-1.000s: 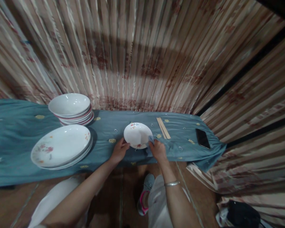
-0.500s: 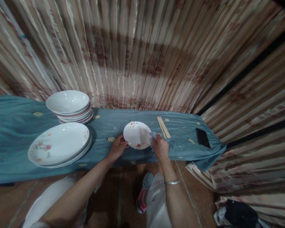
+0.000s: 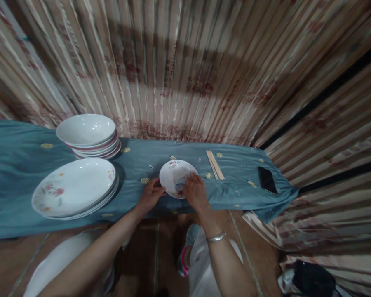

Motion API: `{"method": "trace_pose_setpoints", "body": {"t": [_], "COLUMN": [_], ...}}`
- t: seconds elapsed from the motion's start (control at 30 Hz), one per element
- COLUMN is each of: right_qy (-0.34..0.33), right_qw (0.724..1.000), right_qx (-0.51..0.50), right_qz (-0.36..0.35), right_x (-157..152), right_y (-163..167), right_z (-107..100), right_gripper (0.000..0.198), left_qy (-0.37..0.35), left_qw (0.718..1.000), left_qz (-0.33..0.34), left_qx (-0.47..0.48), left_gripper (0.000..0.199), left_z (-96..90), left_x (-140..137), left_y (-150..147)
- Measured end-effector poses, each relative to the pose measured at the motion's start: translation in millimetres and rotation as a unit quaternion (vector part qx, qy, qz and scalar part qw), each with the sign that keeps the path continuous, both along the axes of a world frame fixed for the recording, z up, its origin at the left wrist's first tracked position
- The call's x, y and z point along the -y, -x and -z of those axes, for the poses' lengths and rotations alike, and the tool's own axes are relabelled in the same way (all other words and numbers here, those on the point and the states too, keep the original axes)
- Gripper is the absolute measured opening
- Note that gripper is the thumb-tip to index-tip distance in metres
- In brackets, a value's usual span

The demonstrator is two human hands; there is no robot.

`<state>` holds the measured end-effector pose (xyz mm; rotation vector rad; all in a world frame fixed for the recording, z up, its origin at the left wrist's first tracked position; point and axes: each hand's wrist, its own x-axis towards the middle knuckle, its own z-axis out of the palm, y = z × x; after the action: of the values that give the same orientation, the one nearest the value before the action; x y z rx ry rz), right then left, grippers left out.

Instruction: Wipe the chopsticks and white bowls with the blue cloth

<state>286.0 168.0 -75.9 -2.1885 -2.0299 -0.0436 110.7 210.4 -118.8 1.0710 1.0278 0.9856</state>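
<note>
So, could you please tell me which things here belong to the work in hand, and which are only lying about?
Part of the work:
small floral dish, left hand at its rim
cloth, in the right hand, over the dish
perhaps the plate stack and the bowl stack

Apparently just lying about:
pale sticks, right of the dish
dark phone, farther right
</note>
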Motion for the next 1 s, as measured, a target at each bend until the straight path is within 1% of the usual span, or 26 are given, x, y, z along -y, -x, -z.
{"method": "trace_pose_setpoints", "body": {"t": [0.1, 0.27, 0.4, 0.5, 0.6, 0.67, 0.73, 0.87, 1.0], "right_qy": [0.026, 0.010, -0.033, -0.077, -0.117, -0.126, -0.118, -0.079, -0.050], "right_qw": [1.000, 0.999, 0.996, 0.987, 0.973, 0.964, 0.954, 0.938, 0.912], "right_qx": [0.015, -0.014, -0.070, -0.133, -0.194, -0.235, -0.274, -0.335, -0.399], "right_qz": [-0.002, 0.040, 0.053, 0.054, 0.034, 0.015, -0.004, -0.037, -0.086], "right_x": [-6.5, -23.0, -41.0, -55.6, -67.6, -73.4, -77.1, -77.9, -70.6], "right_y": [-4.9, -7.7, -3.0, 3.0, 12.4, 20.8, 30.0, 45.1, 46.4], "right_z": [4.4, 10.1, 13.9, 20.0, 26.8, 29.7, 31.0, 29.9, 27.4], "right_gripper": [0.029, 0.032, 0.033, 0.037, 0.041, 0.042, 0.042, 0.040, 0.034], "left_qy": [0.003, -0.004, 0.002, -0.005, -0.009, -0.009, -0.011, -0.013, -0.011], "left_qw": [1.000, 1.000, 1.000, 1.000, 1.000, 1.000, 1.000, 1.000, 1.000], "left_qz": [0.003, 0.008, 0.013, 0.016, 0.016, 0.015, 0.018, 0.018, 0.014], "left_qx": [0.002, 0.006, 0.005, 0.001, -0.003, -0.005, -0.004, -0.003, -0.002], "left_gripper": [0.048, 0.043, 0.041, 0.041, 0.040, 0.038, 0.035, 0.033, 0.033], "left_z": [1.7, 2.9, 1.9, 2.5, 3.6, 3.5, 2.6, 0.4, 1.2], "left_x": [0.0, 1.7, 3.8, 4.4, 4.4, 4.6, 4.9, 5.7, 5.4], "left_y": [0.3, -0.2, -1.4, -1.8, -2.0, -2.5, -3.0, -3.4, -3.3]}}
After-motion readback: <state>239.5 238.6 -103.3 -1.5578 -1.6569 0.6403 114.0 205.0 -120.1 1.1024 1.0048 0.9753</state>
